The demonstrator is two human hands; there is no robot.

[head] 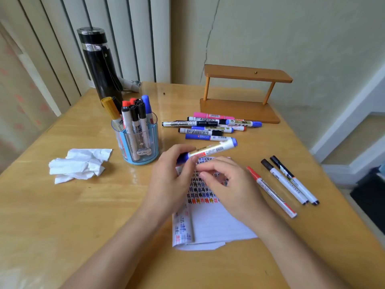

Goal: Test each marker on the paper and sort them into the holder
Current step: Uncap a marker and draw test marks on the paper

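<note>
My left hand (173, 176) grips a white marker with blue ends (210, 150), held level above the paper (216, 224). My right hand (225, 180) hovers beside it over the paper with curled fingers, touching the marker's body near the left hand; I cannot tell if it grips. The paper carries rows of coloured test marks. A clear blue holder (138, 140) with several markers stands to the left. A pile of loose markers (210, 127) lies behind my hands. A red marker (270, 190) and two black-capped ones (291, 180) lie to the right.
Crumpled white tissue (79, 163) lies left of the holder. A black flask (100, 63) stands at the back left, and a small wooden shelf (241, 92) at the back right. The wooden table's right edge (333, 184) drops off to the floor.
</note>
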